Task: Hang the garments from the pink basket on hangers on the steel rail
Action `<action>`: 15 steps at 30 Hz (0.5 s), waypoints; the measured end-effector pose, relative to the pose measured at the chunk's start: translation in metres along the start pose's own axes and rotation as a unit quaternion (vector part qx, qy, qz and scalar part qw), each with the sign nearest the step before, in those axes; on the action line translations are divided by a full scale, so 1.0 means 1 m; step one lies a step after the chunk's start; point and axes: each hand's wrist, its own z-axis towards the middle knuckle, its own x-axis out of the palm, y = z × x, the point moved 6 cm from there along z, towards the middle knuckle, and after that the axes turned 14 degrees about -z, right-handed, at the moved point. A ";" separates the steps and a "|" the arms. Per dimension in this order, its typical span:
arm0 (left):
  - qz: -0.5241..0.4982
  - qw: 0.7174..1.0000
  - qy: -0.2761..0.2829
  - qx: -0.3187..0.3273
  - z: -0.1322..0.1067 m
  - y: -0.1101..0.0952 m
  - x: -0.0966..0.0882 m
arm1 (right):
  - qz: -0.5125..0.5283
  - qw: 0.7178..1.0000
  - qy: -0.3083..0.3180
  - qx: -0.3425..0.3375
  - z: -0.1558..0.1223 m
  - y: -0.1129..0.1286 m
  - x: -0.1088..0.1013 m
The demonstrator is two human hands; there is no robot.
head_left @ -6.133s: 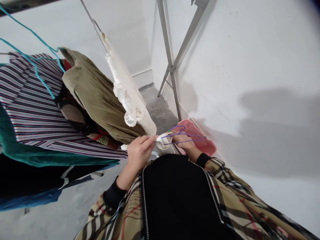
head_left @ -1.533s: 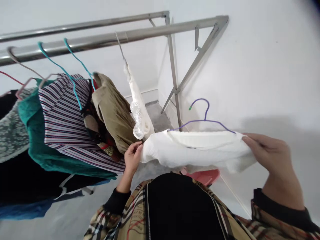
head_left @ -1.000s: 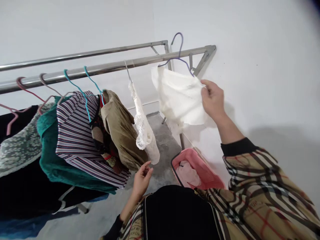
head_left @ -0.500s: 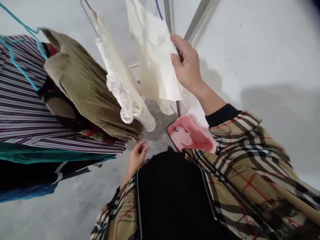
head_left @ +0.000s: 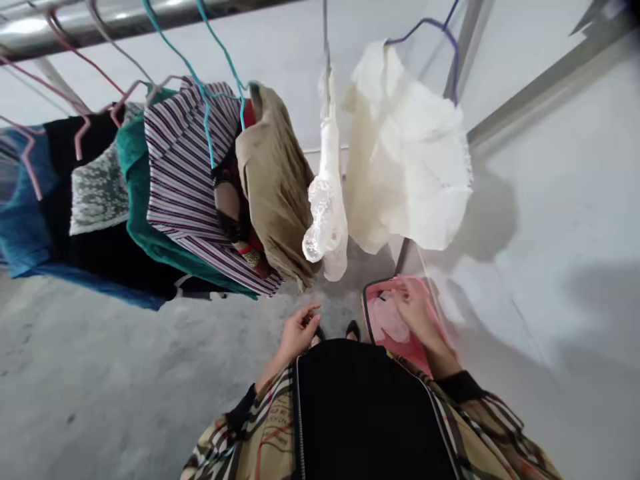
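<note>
Left hand: we see the left hand at 6 o'clock, fingers loosely curled, nothing in it, hanging in the air over the grey floor
Right hand: the right hand at 5 o'clock is down in the pink basket, fingers stretched over the pale pink cloth; we cannot tell whether it has a grip on the cloth
Basket: on the floor at 5 o'clock, just beside the white wall and under the hung clothes; the pale pink cloth lies inside it
White top: we see a white top at 1 o'clock on a purple hanger, hanging free, well apart from both hands
Lace piece: a white lace piece at 12 o'clock hangs just left of the white top
Other clothes: running out to 9 o'clock we note an olive garment, a striped garment, a teal garment, a black garment and a blue garment, packed close together
Rail: the metal rail at 11 o'clock carries the hangers
Person: checked jacket sleeve and black front fill 6 o'clock
</note>
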 end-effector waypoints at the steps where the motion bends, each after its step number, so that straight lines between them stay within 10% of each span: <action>1: 0.002 1.000 -0.014 -0.004 -0.004 0.000 -0.004 | -0.015 0.999 0.050 -0.009 -0.009 -0.002 0.022; 7: 0.019 0.998 -0.032 -0.052 -0.018 0.007 -0.005 | -0.031 0.964 0.262 -0.030 -0.075 -0.001 0.099; 15: 0.069 0.992 0.074 -0.081 0.003 0.018 0.038 | -0.018 0.936 0.339 0.088 -0.115 -0.048 0.124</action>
